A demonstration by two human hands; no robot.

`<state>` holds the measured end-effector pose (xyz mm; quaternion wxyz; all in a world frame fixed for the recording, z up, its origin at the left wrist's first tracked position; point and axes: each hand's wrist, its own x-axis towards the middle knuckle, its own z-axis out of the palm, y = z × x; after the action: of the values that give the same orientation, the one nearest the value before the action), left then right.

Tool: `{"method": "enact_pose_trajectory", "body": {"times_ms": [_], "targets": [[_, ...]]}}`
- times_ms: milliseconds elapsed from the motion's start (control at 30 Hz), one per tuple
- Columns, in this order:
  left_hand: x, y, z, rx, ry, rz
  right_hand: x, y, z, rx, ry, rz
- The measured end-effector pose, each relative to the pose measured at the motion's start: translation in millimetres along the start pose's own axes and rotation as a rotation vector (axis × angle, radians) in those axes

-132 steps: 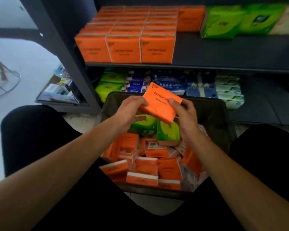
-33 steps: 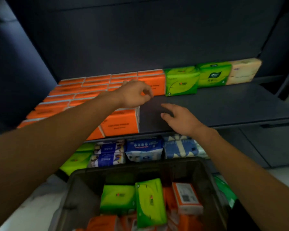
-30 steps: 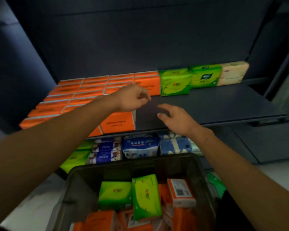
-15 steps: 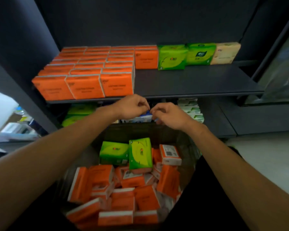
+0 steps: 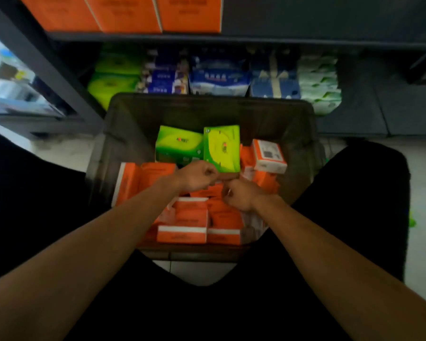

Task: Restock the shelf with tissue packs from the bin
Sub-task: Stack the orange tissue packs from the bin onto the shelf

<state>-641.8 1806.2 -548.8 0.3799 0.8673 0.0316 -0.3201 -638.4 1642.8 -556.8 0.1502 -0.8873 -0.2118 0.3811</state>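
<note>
Bin (image 5: 303, 134), where does it stand?

It stands on the floor between the person's knees, just in front of the shelf (image 5: 305, 43). It is dark. Inside lie many orange tissue packs (image 5: 182, 225) in disorder, some flat and some on edge. At the far side of the heap two green packs (image 5: 178, 146) stand next to each other. Right of them a white-labelled pack (image 5: 268, 156) lies tilted.

And the hands?

Both are above the heap, close together but not touching. The left hand (image 5: 197, 175) is clenched to a fist, and I see nothing inside it. The right hand (image 5: 239, 195) also has curled fingers, low over the orange packs. Whether it grasps one I cannot tell, because the picture is blurred there.

What is on the shelf?

On the upper board, at the left part, stands an orange row (image 5: 128, 13), cut by the top edge. On the lower board behind the bin, lime packs (image 5: 113, 82), blue packs (image 5: 219, 80) and pale packs (image 5: 320, 82) stand side by side.
</note>
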Motion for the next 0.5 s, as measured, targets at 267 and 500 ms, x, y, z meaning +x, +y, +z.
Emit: {"method": "enact_pose_trajectory", "body": {"times_ms": [267, 500], "targets": [[3, -35, 58, 0.129, -0.202, -0.142, 18, 9, 20, -0.384, -0.011, 0.032], [17, -26, 65, 0.103, -0.287, -0.206, 32, 4, 31, -0.406, -0.077, 0.078]]}}
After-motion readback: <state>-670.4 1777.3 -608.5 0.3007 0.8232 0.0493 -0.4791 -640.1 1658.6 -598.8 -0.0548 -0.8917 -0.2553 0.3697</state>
